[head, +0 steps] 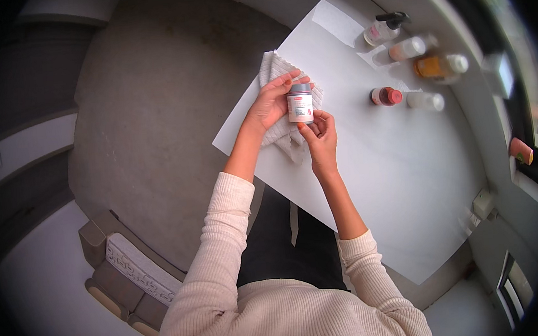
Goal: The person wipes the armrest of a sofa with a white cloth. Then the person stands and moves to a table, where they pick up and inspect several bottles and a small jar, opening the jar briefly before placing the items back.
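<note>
Between my two hands is a small capped jar (300,107) with a white label that bears writing and a grey lid. My left hand (271,103) cups its left side, fingers reaching behind the lid. At the lower right of the jar, my right hand (322,134) grips its base between thumb and fingers. A ribbed white cloth (281,132) lies rumpled on the table beneath both hands, partly hidden by them. The jar's label faces me.
On the white table (381,174) stand a black-topped spray bottle (381,31), an orange bottle (437,66), a red-capped bottle (385,96) and pale bottles (426,101). Past the far edge, a pink cup (521,151) sits by the window. A sofa (118,281) is at lower left.
</note>
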The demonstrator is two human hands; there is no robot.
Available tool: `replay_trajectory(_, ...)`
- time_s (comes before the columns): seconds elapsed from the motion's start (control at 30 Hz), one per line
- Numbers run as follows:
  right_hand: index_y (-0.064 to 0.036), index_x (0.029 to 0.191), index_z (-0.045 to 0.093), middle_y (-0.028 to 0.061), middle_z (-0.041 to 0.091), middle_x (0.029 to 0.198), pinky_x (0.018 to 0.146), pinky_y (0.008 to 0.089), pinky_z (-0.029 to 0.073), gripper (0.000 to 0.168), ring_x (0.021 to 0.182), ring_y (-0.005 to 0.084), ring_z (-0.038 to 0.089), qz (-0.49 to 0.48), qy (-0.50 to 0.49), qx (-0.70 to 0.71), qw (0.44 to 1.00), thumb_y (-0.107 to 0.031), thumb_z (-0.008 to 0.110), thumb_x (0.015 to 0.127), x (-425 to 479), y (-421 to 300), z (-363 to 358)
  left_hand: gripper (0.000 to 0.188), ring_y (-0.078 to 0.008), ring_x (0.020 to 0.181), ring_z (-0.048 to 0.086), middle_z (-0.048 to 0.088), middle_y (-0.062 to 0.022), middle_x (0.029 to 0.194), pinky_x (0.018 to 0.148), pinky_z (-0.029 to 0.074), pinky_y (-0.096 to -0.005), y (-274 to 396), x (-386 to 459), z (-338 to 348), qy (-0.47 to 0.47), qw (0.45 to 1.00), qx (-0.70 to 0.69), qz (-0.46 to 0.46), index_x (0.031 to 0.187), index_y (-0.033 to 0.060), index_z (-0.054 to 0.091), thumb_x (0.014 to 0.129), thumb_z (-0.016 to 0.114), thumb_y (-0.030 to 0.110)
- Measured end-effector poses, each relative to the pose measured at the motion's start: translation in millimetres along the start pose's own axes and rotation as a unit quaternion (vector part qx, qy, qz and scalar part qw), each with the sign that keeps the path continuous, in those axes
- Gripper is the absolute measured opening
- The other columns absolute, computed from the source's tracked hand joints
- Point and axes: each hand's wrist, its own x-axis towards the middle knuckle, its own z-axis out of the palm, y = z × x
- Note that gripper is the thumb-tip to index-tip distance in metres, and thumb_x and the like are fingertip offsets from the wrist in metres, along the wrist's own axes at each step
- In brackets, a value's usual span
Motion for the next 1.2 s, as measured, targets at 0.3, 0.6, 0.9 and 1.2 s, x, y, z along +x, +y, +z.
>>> replay_trajectory(0.3, -0.001, 0.127, 0.042, 0.0164, 0.057, 0.124, 0.097, 0.0321, 0.045, 0.044, 0.115, 0.0198, 0.057, 0.041, 0.0, 0.016, 0.999, -0.008, 0.067, 0.092, 4.3, 1.2, -8.4, 0.054, -0.0368, 0.128, 0.052, 0.053, -0.0254, 0.134, 0.107, 0.046, -0.0497, -5.9, 5.2, -0.4, 0.047, 0.998, 0.048, 0.018, 0.135, -0.0054, 0.044, 0.091, 0.068, 0.014)
replay_trajectory(0.6, -0.001, 0.128, 0.043, 0.0146, 0.06, 0.123, 0.092, 0.0303, 0.045, 0.04, 0.109, 0.0163, 0.057, 0.053, -0.003, 0.012, 0.999, -0.007, 0.063, 0.094, 5.3, 0.5, -11.5, 0.054, -0.0338, 0.125, 0.055, 0.055, -0.0247, 0.133, 0.105, 0.048, -0.0472, -7.5, 6.1, 1.7, 0.074, 0.994, 0.081, 0.021, 0.134, -0.0061, 0.046, 0.089, 0.069, 0.014)
replay_trajectory(0.9, -0.001, 0.128, 0.044, 0.0139, 0.061, 0.122, 0.093, 0.03, 0.044, 0.039, 0.108, 0.0153, 0.057, 0.048, 0.001, 0.015, 0.999, -0.008, 0.063, 0.095, 5.7, 3.3, -11.1, 0.053, -0.032, 0.124, 0.055, 0.056, -0.0235, 0.132, 0.106, 0.048, -0.0458, -6.2, 5.1, 7.5, 0.091, 0.992, 0.085, 0.022, 0.133, -0.0057, 0.048, 0.088, 0.07, 0.012)
replay_trajectory(1.2, -0.002, 0.129, 0.045, 0.0092, 0.063, 0.113, 0.09, 0.0282, 0.047, 0.042, 0.095, 0.0124, 0.057, 0.023, 0.008, 0.005, 1.0, -0.015, 0.065, 0.095, 6.7, 10.5, -11.6, 0.053, -0.0317, 0.124, 0.056, 0.056, -0.0235, 0.132, 0.106, 0.048, -0.0457, -7.3, 5.7, 6.1, 0.092, 0.992, 0.085, 0.022, 0.133, -0.005, 0.049, 0.088, 0.071, 0.013)
